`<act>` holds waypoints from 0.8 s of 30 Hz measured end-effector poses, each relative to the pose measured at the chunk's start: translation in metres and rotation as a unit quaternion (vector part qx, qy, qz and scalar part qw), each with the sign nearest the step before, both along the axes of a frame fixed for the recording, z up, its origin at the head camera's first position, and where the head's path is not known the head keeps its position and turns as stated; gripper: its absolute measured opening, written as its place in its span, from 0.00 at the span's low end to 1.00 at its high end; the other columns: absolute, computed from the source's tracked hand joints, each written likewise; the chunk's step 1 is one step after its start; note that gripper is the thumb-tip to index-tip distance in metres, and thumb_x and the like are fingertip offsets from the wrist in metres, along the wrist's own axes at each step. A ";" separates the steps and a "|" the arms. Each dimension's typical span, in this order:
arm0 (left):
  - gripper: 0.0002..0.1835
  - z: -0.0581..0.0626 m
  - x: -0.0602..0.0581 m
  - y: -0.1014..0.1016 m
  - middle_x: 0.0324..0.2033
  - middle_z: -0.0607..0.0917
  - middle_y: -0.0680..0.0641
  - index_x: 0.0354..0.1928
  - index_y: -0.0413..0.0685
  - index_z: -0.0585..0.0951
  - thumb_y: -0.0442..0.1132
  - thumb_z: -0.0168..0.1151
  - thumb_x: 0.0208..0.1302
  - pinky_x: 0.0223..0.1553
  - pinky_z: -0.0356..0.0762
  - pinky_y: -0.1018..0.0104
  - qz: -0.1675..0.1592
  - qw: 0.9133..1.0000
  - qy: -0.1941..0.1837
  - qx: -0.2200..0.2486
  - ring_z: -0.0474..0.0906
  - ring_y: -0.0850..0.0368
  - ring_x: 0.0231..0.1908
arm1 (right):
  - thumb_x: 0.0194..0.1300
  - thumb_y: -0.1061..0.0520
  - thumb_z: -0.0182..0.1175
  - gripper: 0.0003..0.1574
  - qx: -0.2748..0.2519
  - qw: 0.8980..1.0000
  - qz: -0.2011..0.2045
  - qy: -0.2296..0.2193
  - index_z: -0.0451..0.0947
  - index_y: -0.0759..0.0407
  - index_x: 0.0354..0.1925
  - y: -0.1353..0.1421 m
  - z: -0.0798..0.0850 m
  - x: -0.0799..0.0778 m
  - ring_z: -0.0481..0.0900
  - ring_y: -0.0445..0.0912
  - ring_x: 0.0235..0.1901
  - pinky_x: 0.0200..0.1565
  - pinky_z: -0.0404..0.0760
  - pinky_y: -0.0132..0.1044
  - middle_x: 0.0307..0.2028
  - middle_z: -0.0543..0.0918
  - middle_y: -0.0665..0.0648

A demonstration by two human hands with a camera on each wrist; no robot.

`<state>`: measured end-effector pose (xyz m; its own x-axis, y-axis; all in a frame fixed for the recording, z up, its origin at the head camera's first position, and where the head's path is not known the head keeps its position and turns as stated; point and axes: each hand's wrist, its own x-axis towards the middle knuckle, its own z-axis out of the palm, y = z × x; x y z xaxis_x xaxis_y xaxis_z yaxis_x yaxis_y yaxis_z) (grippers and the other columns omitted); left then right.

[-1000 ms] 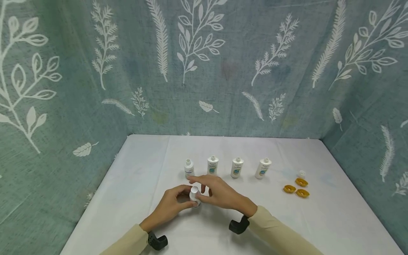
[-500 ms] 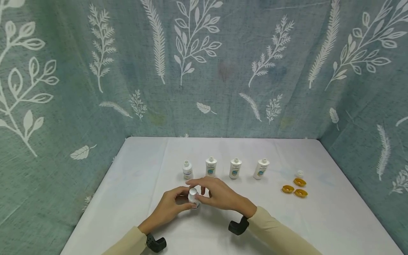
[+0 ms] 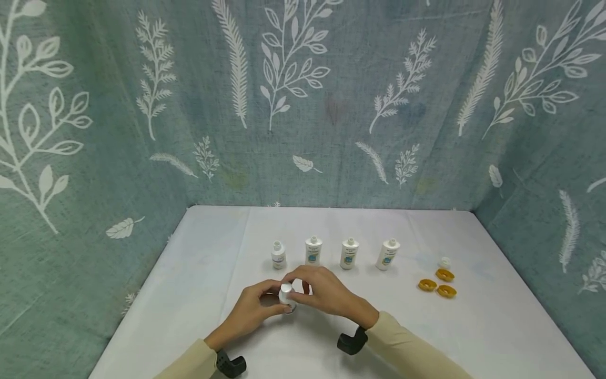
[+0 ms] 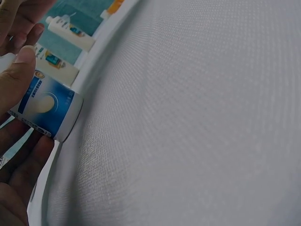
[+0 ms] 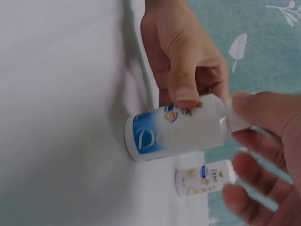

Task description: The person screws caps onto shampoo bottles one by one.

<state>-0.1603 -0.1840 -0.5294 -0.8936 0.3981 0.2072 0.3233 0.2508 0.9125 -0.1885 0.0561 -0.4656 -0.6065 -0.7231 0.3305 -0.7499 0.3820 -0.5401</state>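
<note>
A small white lotion bottle with a blue lower label (image 5: 176, 129) stands upright on the table in front of the person. My left hand (image 3: 251, 308) grips its body, thumb on the near side and fingers behind, as the left wrist view also shows on the bottle (image 4: 49, 106). My right hand (image 3: 326, 292) comes over from the right and pinches the white cap (image 5: 236, 116) on the bottle's neck between thumb and forefinger. Its other fingers hang loosely beside the bottle in the right wrist view.
Behind the hands stand a small white bottle (image 3: 279, 256) and several taller ones, among them a labelled bottle (image 3: 349, 254) and the rightmost bottle (image 3: 388, 255). At right lie three orange rings (image 3: 427, 285) and a small white cap (image 3: 445, 261). A patterned green curtain (image 3: 284, 158) surrounds the table.
The right forefinger, earlier stretched out past the cap, has drawn in against it. The left hand keeps its grip and the bottle stays in place. The head view has shifted slightly.
</note>
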 end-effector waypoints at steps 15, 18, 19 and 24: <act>0.24 -0.001 -0.002 0.000 0.47 0.87 0.51 0.55 0.52 0.82 0.44 0.79 0.58 0.49 0.86 0.61 -0.011 1.000 0.013 0.002 0.87 0.53 0.44 | 0.74 0.54 0.65 0.20 -0.029 0.998 0.032 -0.035 0.80 0.51 0.62 0.002 0.001 0.002 0.77 0.32 0.34 0.32 0.80 0.25 0.55 0.83 0.43; 0.25 -0.001 -0.002 -0.001 0.48 0.87 0.50 0.56 0.50 0.82 0.44 0.78 0.58 0.49 0.86 0.61 -0.012 1.000 0.020 -0.004 0.87 0.53 0.45 | 0.74 0.54 0.65 0.18 -0.026 0.999 0.027 -0.036 0.82 0.51 0.60 0.003 0.001 0.001 0.77 0.32 0.33 0.31 0.78 0.24 0.53 0.84 0.41; 0.25 0.000 -0.002 -0.001 0.48 0.87 0.50 0.56 0.50 0.82 0.44 0.79 0.58 0.49 0.86 0.61 -0.012 1.000 0.021 -0.007 0.87 0.53 0.45 | 0.74 0.54 0.65 0.18 -0.026 0.999 0.025 -0.034 0.82 0.51 0.59 0.002 0.001 0.002 0.77 0.32 0.33 0.31 0.78 0.24 0.52 0.84 0.41; 0.25 0.001 -0.001 0.000 0.48 0.87 0.51 0.56 0.50 0.82 0.42 0.79 0.57 0.50 0.85 0.57 -0.009 1.000 0.008 -0.004 0.87 0.52 0.45 | 0.72 0.51 0.67 0.16 -0.028 0.999 0.006 -0.020 0.83 0.49 0.56 0.002 0.000 0.002 0.75 0.31 0.29 0.30 0.77 0.25 0.48 0.85 0.41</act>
<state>-0.1611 -0.1841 -0.5285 -0.8830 0.4152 0.2190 0.3427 0.2514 0.9052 -0.1862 0.0577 -0.4655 -0.6108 -0.7119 0.3466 -0.7322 0.3413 -0.5894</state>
